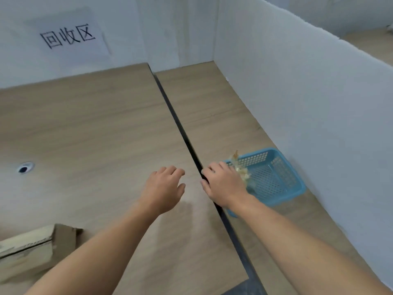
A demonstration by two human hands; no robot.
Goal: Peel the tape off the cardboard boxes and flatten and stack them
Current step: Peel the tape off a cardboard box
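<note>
1. Two bare forearms reach forward from the bottom of the view over a pair of wood-grain desks.
2. At the near left corner of the left desk (95,124) lies a cardboard box (32,248), part flattened, with one flap lifted; nobody touches it.
3. The left hand (163,188) hovers above the left desk near its right edge, fingers loosely curled and holding nothing.
4. The right hand (223,186) sits across the dark gap (176,120) between the desks, fingers bent over the near left rim of a blue plastic basket (278,199). A crumpled wad of tape (242,173) touches its fingertips; whether they pinch it cannot be told.
5. The basket stands on the right desk (212,103), near its right edge, beside a white partition (297,92).
6. The step appears to be binning the peeled tape. Sticky tape clings, so it is probably best to scrape the fingers against the rim until the wad falls inside, while the free left hand goes back for the box.
7. Farther off, a cable hole (25,168) sits near the left edge, and a paper sign (68,37) hangs on the back wall.
</note>
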